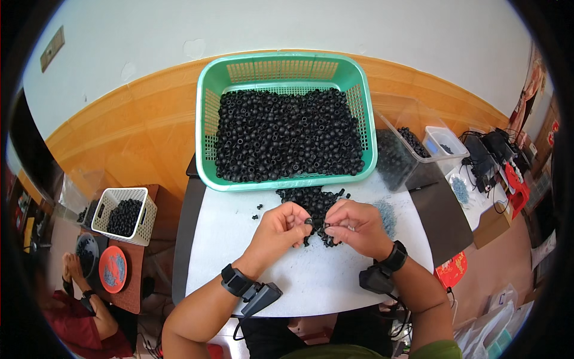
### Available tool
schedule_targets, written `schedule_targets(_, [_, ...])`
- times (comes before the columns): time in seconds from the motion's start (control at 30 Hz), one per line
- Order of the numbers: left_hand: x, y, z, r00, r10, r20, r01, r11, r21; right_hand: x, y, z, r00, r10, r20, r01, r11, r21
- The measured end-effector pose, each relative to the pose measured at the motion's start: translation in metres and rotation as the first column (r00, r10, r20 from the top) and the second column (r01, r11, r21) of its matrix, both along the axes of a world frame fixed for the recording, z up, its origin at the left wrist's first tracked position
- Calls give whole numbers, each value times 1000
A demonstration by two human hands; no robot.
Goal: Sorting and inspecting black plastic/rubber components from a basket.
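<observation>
Over the white table top my two hands work close together. My left hand pinches a small black plastic part between thumb and fingertips. Just to its right, my right hand is closed in a pinch too; what sits in its fingertips is too small to make out. Behind and beneath the fingers lies a heap of small black parts. Beyond it stands a green basket filled with many black ring-like parts. A few loose black pieces lie left of my left hand.
Right of the heap is a pile of small grey-blue pieces. A clear plastic bin with black parts stands beside the basket. At left, a co-worker's hands are near a red plate and a white basket.
</observation>
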State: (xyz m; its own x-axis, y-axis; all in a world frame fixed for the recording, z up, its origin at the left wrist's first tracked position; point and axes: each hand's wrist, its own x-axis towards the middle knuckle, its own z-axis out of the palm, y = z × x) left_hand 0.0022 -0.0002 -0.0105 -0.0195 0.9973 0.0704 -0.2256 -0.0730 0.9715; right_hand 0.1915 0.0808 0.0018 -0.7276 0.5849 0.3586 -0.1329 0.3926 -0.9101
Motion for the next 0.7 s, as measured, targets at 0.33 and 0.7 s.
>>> schedule_targets(0.33, [11,-5,-3,992,-125,14,125,992,-9,-3,-3,10,1000,-19,3,16,893,449])
schedule_targets(0.7, [9,-7,-4,990,-144,-1,144,990,-15,-1,-8,8,998,-56,17,42,888,458])
